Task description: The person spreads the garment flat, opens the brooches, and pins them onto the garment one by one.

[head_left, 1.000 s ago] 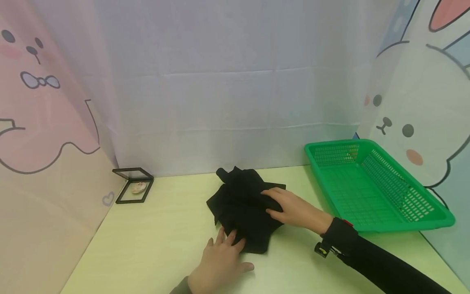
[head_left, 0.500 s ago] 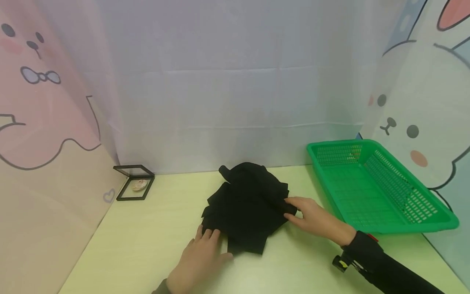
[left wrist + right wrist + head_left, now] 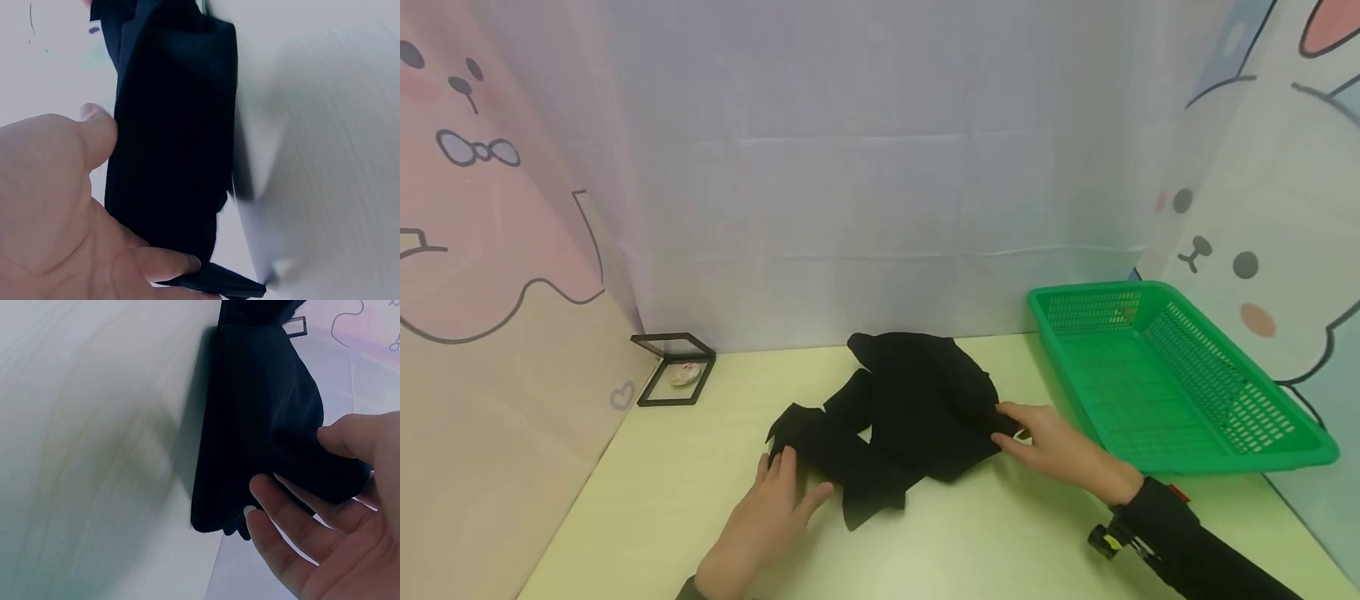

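Observation:
A crumpled black cloth point(image 3: 925, 400) lies spread on the table, its kind hard to tell from the folds. At its right end my right hand point(image 3: 1060, 446) pinches an edge; in the right wrist view the cloth passes between the thumb point(image 3: 350, 434) and fingers. My left hand point(image 3: 760, 512) touches the cloth's left end with extended fingers, its thumb spread away from them. In the left wrist view, fingertips point(image 3: 181, 262) rest at the lower edge of the black fabric point(image 3: 175, 137), and the thumb lies by its side.
To the right stands a green plastic basket point(image 3: 1150, 400) with slotted sides. A small black hinged frame point(image 3: 673, 371) with a pale round object sits at the back left. Printed curtains surround the pale yellow table point(image 3: 647, 508).
Both hands have moved apart, the left hand leftward and the right hand rightward. The black cloth has spread wider, with a section drawn out to the left.

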Available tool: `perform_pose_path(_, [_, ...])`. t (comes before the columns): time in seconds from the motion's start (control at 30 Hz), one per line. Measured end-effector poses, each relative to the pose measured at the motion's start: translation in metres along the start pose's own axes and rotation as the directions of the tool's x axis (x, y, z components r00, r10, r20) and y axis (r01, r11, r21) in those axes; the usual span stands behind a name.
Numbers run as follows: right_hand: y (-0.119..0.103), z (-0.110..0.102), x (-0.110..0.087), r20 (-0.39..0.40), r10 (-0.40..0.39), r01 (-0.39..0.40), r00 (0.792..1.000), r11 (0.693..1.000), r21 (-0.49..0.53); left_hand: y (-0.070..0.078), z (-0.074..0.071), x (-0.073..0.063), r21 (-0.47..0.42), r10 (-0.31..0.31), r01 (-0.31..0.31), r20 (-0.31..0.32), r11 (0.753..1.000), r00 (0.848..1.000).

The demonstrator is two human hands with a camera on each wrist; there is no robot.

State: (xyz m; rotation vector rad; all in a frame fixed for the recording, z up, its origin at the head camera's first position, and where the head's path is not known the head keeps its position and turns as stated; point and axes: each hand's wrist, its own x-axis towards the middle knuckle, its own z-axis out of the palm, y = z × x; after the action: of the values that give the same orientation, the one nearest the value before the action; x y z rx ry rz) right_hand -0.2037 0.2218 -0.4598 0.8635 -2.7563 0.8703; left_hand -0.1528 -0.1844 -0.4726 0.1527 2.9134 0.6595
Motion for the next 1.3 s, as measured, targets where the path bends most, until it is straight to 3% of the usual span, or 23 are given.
perform_pose_path(0.33, [0.004,-0.006,-0.014,0.024,0.027,-0.028,0.999,0.999,0.017,-0.031,-0.009,-0.006,0.037,-0.089,0.089,-0.009,0.995,0.996])
perform_pose_path(0.57, [0.005,-0.002,-0.022,0.026,-0.022,0.023,0.999,0.998,-0.052,-0.044,-0.011,-0.01,0.063,-0.124,0.124,-0.004,0.99,0.992])
perform_pose_path(0.67, [0.006,0.003,-0.025,0.039,-0.04,0.041,0.998,0.998,-0.045,-0.047,-0.01,-0.01,0.079,-0.109,0.109,-0.011,0.991,0.994])
perform_pose_path(0.83, [0.004,0.008,-0.027,0.109,-0.032,0.031,0.993,0.999,0.006,-0.034,-0.001,-0.011,0.103,-0.059,0.06,-0.011,0.993,0.998])
perform_pose_path(1.13, [-0.007,0.022,-0.021,0.229,-0.012,-0.001,0.973,0.998,0.056,0.005,0.011,-0.014,0.037,0.035,-0.036,0.021,0.999,0.999])
perform_pose_path(1.3, [-0.02,0.034,-0.016,0.28,-0.02,-0.014,0.96,0.993,0.119,0.018,0.024,-0.013,0.043,0.108,-0.115,0.138,0.992,0.985])
